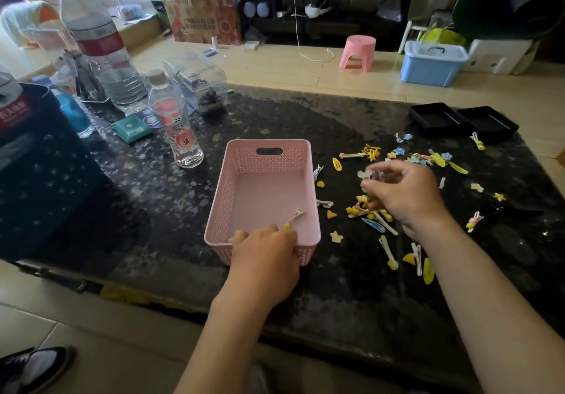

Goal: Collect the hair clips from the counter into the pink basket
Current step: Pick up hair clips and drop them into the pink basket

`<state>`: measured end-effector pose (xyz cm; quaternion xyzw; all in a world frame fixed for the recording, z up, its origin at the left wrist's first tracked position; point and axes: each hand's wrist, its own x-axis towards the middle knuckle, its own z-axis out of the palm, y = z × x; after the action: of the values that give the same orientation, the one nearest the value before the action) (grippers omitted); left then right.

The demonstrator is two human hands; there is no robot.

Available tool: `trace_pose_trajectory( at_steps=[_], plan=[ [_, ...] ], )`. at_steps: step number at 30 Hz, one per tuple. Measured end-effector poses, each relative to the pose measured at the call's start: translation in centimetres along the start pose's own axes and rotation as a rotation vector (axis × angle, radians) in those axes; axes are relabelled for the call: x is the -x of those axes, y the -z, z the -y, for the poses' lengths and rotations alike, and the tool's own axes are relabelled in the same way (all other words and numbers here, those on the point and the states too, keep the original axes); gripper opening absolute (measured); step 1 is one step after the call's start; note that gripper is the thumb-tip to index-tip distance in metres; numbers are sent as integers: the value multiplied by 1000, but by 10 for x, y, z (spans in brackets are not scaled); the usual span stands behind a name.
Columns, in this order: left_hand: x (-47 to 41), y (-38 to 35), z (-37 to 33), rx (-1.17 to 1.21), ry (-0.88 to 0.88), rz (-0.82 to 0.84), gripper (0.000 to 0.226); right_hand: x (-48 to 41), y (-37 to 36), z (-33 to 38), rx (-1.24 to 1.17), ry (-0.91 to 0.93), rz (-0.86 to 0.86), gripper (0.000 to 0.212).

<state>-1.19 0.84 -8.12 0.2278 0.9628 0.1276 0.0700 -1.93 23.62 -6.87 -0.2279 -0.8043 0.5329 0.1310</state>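
Both hands (265, 245) palm-down, fingers curled.

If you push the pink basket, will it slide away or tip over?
The pink basket would probably slide rather than tip: it sits low and wide on a glossy dark counter. It likely feels light, since its walls are thin and perforated and it holds just one clip. The left hand on its near rim should steady it.

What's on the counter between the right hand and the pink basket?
Head view: loose hair clips and small yellow charms lie between the right hand and pink basket.
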Motion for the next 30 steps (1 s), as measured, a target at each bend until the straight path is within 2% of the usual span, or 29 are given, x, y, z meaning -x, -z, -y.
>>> trace_pose_trajectory(
  at_steps=[3,9,13,16,18,20,21,23,25,27,28,30],
  plan=[
    [0,-2,1,-15,6,-9,16,14,-19,24,-106,118,43,21],
    [1,-3,1,-16,1,-4,17,36,-55,35,-56,260,144,23],
    [2,-4,1,-21,1,-13,17,39,-57,30,15,292,261,41],
    [2,-3,1,-21,0,-32,17,37,-53,28,-57,307,381,51],
    [2,-2,1,-5,-5,-27,15,32,-45,27,-111,298,353,45],
    [2,-1,1,22,-5,-19,14,24,-35,20,-91,287,243,39],
    [3,-1,1,28,-3,-16,14,18,-30,14,-24,267,170,38],
    [2,-1,1,23,3,-8,15,3,-17,-7,283,154,90,49],
    [2,-1,1,23,5,2,15,-4,-6,-31,638,-21,171,76],
    [2,-1,1,30,4,12,14,-6,-1,-52,822,-150,301,94],
    [1,-1,1,32,4,16,14,-6,-1,-60,869,-181,347,93],
    [1,0,1,36,6,24,13,-6,-1,-67,925,-158,361,80]
  ],
)
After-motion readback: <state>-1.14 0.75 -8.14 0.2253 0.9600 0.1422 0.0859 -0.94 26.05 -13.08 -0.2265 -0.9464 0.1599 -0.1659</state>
